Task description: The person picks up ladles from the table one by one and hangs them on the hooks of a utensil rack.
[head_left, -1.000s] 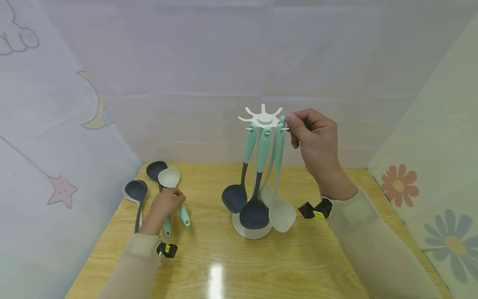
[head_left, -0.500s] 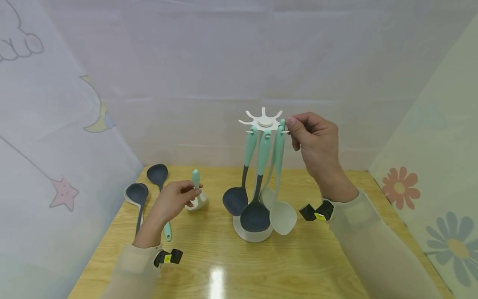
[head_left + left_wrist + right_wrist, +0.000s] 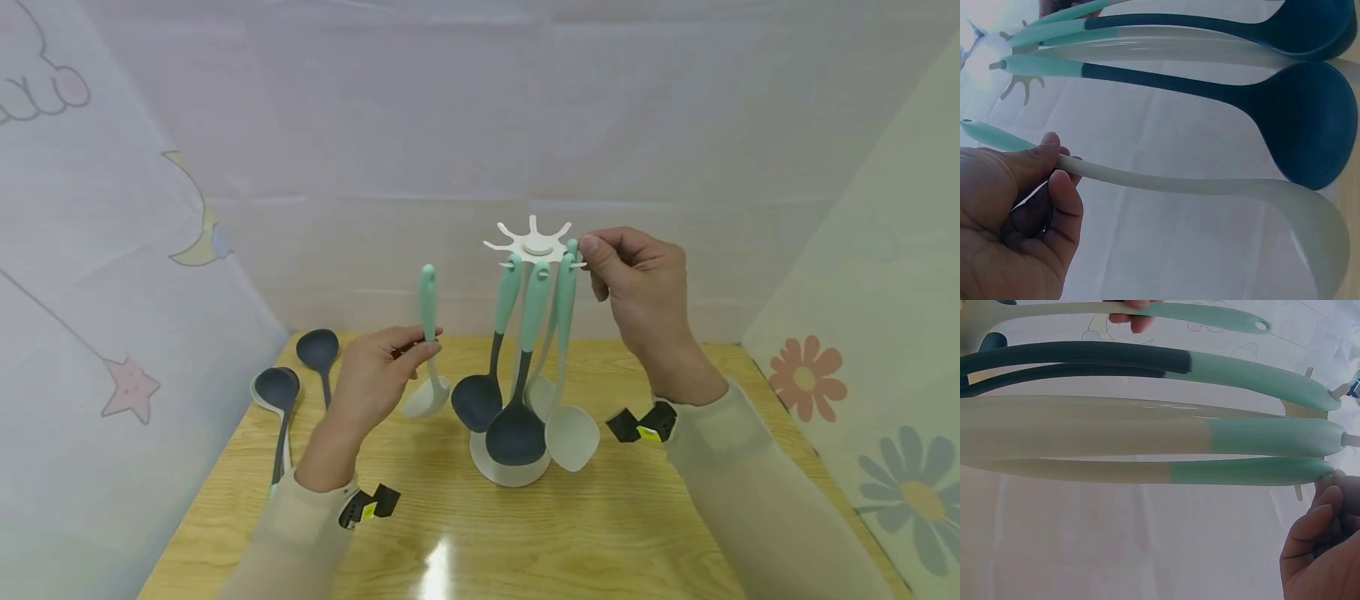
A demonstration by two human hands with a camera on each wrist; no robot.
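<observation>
My left hand (image 3: 375,371) pinches a white ladle (image 3: 428,296) with a mint handle, held upright, bowl down, just left of a white utensil rack (image 3: 537,246). The grip sits near where the mint handle meets the white shaft (image 3: 1166,185). At the rack's right side, my right hand (image 3: 639,279) pinches the top end of a mint handle (image 3: 1254,472) on a white hanging utensil, its bowl (image 3: 540,395) partly hidden behind the others. Two dark ladles (image 3: 516,435) and another white utensil (image 3: 572,438) hang from the front hooks.
On the wooden table (image 3: 405,500) at left lie a dark ladle (image 3: 317,348), its handle partly behind my left arm, and another dark ladle (image 3: 277,388) on top of a white one. Several rear hooks of the rack hold nothing. Cloth walls enclose the back and sides.
My left hand has picked the white ladle up from the table, turned it upright and carried it right, close to the rack. My right hand stays at the rack.
</observation>
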